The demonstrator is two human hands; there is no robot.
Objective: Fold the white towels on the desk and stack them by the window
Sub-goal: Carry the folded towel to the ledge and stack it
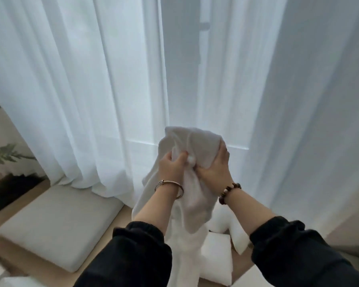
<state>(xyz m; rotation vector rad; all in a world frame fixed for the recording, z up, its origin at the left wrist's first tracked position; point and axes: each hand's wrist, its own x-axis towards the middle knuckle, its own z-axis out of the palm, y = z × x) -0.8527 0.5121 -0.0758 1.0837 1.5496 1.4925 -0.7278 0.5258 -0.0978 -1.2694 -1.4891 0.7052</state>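
A white towel (192,141) hangs bunched in the air in front of the curtained window. My left hand (173,165) grips its upper part with curled fingers. Touching it on the right, my right hand (214,167) grips the same bunch. The rest of the towel drops in a long fold between my forearms to the bottom of the view. Both sleeves are black, with a bangle on the left wrist and a bead bracelet on the right.
Sheer white curtains (91,90) cover the window ahead. A large white cushion (56,228) lies on the wooden floor at lower left. More white folded or padded pieces (216,255) lie below my hands. A leaf-patterned wall (2,154) is at far left.
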